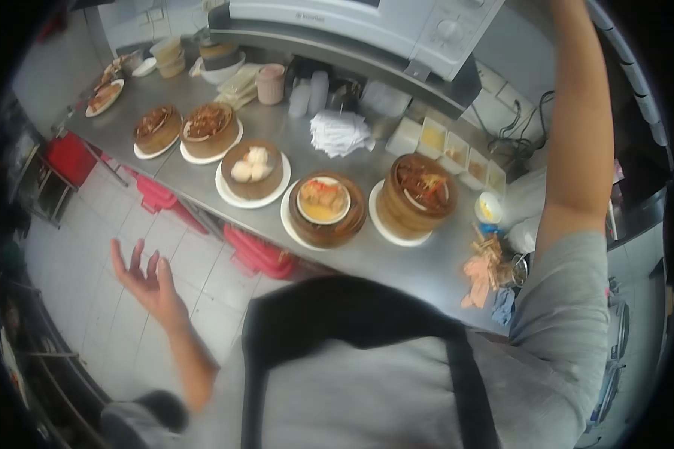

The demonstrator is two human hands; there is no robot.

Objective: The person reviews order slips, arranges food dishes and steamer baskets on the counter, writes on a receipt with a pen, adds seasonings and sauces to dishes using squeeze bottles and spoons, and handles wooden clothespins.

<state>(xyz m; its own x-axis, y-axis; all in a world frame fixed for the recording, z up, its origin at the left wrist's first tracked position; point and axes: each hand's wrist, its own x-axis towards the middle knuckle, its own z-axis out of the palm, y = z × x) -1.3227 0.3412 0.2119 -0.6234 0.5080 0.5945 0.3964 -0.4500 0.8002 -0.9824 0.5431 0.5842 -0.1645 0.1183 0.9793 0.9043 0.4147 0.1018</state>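
Observation:
My left hand (147,283) is raised over the tiled floor, left of the counter, its fingers apart and holding nothing. My right arm stretches up past the microwave, and the hand lies beyond the top edge of the view. Nearest to my left hand on the counter are a bamboo steamer with white dumplings (252,166) on a white plate and two steamers of brown food (208,123) (157,123). Further right stand a steamer with a bowl of yellow and orange food (323,200) and a tall steamer of dark food (427,183), both on white plates.
A microwave (397,30) sits on a shelf above the steel counter (367,258). Small ingredient trays (454,150), white papers (340,133), a pink cup (270,84) and gloves (479,278) lie along it. Pink bins (258,253) stand underneath.

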